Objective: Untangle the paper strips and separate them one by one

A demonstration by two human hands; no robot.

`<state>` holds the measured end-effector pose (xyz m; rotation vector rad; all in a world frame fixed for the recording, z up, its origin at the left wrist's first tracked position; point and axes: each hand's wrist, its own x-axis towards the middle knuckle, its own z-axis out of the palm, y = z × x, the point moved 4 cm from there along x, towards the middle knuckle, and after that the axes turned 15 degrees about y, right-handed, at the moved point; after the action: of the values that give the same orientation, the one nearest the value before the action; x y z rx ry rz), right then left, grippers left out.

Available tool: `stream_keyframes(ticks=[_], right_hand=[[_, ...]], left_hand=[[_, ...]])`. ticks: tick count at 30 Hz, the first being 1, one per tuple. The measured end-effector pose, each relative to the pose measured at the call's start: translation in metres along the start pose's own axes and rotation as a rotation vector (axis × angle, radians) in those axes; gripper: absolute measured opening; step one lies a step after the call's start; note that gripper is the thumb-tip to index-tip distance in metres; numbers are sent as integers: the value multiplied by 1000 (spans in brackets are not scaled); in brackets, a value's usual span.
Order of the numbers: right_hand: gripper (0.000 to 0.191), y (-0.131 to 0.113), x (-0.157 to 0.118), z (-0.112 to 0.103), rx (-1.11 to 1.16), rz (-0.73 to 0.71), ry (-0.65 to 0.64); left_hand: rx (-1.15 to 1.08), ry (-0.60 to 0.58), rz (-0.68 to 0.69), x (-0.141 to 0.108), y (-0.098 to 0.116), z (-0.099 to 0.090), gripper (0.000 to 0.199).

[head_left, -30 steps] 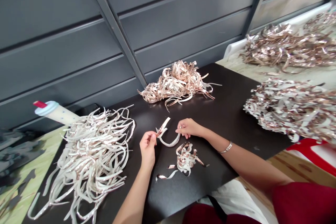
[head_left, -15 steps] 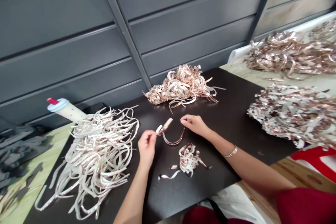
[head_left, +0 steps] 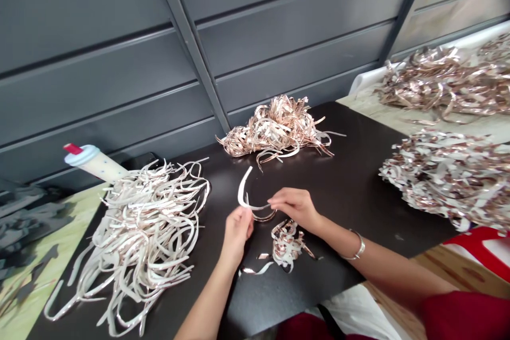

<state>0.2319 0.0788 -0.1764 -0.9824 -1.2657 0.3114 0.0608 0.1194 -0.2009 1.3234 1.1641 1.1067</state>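
Note:
A curled white strip point(head_left: 241, 189) rises from the fingertips of my left hand point(head_left: 238, 231), which are closed on it. My right hand point(head_left: 297, 207) has thumb and fingers pinched at the tip of a thin strip stretching between the two hands; whether this is the same strip I cannot tell. Beneath them a curved coppery strip point(head_left: 265, 219) lies on the black table. Closer to me sits a small tangle of curled shiny strips point(head_left: 286, 244), with a loose curl at its left.
Left stands a large heap of white strips point(head_left: 147, 234), by a tilted tumbler point(head_left: 98, 163) with a red tip. A coppery pile point(head_left: 274, 130) lies against the grey panel wall point(head_left: 295, 5). Big bundles of shiny strips point(head_left: 450, 175) fill the right side.
My left hand has moved slightly right and nearer to me, and the strip in it now stands up curved. My right hand has come down and pinches a strip end.

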Motion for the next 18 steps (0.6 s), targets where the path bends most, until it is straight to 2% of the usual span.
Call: stream_keyframes(ticks=[2, 3, 5, 7, 11, 14, 18], right_hand=[[15, -13, -6, 5, -24, -191, -55], [16, -17, -9, 8, -29, -259, -89], [16, -21, -13, 12, -35, -342, -123], [17, -20, -13, 13, -42, -341, -91], [12, -12, -8, 11, -71, -231, -38], [15, -11, -9, 13, -123, -232, -65], [17, -9, -12, 17, -197, -263, -78]], left_hand=[[-150, -212, -301, -12, -6, 15, 53], [-223, -250, -403, -17, -6, 20, 52], [-315, -200, -465, -19, -5, 22, 49], [-334, -116, -394, -16, -2, 18, 44], [-220, -4, -134, -9, -1, 7, 36], [-76, 13, -14, -7, -2, 1, 35], [121, -28, 100, -6, 5, -1, 39]])
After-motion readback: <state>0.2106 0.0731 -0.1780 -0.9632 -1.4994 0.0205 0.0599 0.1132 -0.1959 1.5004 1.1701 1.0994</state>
